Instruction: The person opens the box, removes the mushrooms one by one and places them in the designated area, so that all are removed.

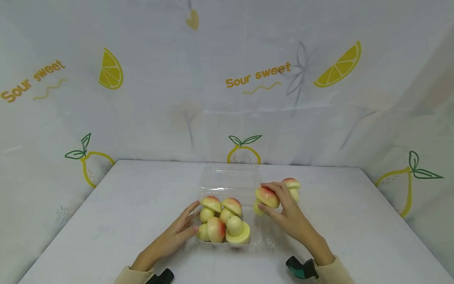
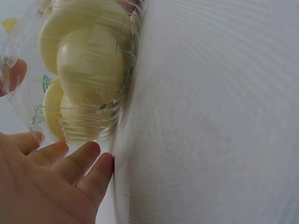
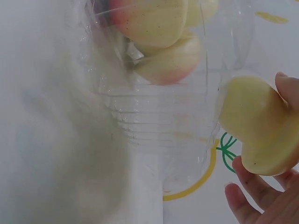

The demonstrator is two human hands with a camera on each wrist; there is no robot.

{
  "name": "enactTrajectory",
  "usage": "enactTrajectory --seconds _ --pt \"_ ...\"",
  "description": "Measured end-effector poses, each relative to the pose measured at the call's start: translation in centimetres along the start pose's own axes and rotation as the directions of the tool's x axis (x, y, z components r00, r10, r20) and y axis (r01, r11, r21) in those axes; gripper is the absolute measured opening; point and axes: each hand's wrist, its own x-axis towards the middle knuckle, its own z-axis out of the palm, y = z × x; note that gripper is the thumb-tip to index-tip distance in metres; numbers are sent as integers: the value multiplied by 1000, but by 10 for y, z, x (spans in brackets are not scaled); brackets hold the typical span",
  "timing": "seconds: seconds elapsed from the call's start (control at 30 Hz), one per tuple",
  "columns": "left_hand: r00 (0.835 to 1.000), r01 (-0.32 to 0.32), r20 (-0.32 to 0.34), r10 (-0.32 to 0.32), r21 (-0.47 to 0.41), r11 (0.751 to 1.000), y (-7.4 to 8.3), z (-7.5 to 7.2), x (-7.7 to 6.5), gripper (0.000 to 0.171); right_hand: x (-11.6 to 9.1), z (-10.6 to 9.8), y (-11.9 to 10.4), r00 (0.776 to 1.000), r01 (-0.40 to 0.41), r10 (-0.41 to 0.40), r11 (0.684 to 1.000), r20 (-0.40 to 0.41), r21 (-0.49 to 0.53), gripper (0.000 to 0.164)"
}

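Note:
A clear plastic clamshell box (image 1: 262, 236) stands on the table with its lid laid back. Several mushroom-shaped pieces with red-yellow caps (image 1: 232, 206) and pale stems lie in its left part. My left hand (image 1: 175, 234) is at the box's left side, fingers extended; in the left wrist view the fingertips touch or nearly touch the ribbed wall. Above the box's right part, my right hand (image 1: 289, 215) grips another mushroom-shaped piece (image 3: 254, 109) between thumb and fingers. Behind that hand, one more mushroom-shaped piece (image 1: 293, 185) sits on the table, partly hidden.
The raised lid (image 1: 230, 177) reaches toward the table's back edge. A white table (image 1: 124, 209) runs out to both sides, and a printed lemon curtain (image 1: 159, 118) hangs behind and beside it. Dark wrist devices (image 1: 301, 268) sit at both cuffs.

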Motion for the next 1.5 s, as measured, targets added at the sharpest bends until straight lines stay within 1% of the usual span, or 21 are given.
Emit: enactTrajectory --seconds 0.17,0.33,0.43,0.57,0.67,0.77,0.97,1.13,1.37,1.5 --pt "1000 8 -4 -8 -3 1000 0 0 0 69 1 -4 3 1000 18 -18 1000 -22 12 54" --pt "1000 2 1 -2 7 1000 0 0 0 68 3 -11 5 998 35 -33 999 -56 26 56" --pt "1000 9 -3 -9 -1 1000 0 0 0 69 4 -16 5 998 15 -13 999 -65 40 57" --pt "1000 11 -2 -11 -15 1000 -1 0 0 70 3 -22 6 997 -27 33 996 -64 87 56" --pt "1000 10 2 -10 -16 1000 -1 -1 0 70 3 -26 7 997 -37 45 992 -66 125 55" --pt "1000 10 0 -10 -15 1000 -1 -1 0 69 3 -29 10 996 -37 48 989 -72 142 56" --pt "999 -32 11 32 10 999 -1 -1 1 67 3 -35 14 993 -44 60 988 -99 148 57" --pt "999 -44 18 44 10 999 0 -1 0 67 2 -42 18 988 -94 109 987 -112 129 58" --pt "999 -40 21 39 14 999 1 -1 0 67 0 -52 28 973 -212 218 974 -76 79 60" --pt "999 -42 22 41 17 999 2 -1 0 67 -1 -56 30 967 -236 242 969 -81 75 60"
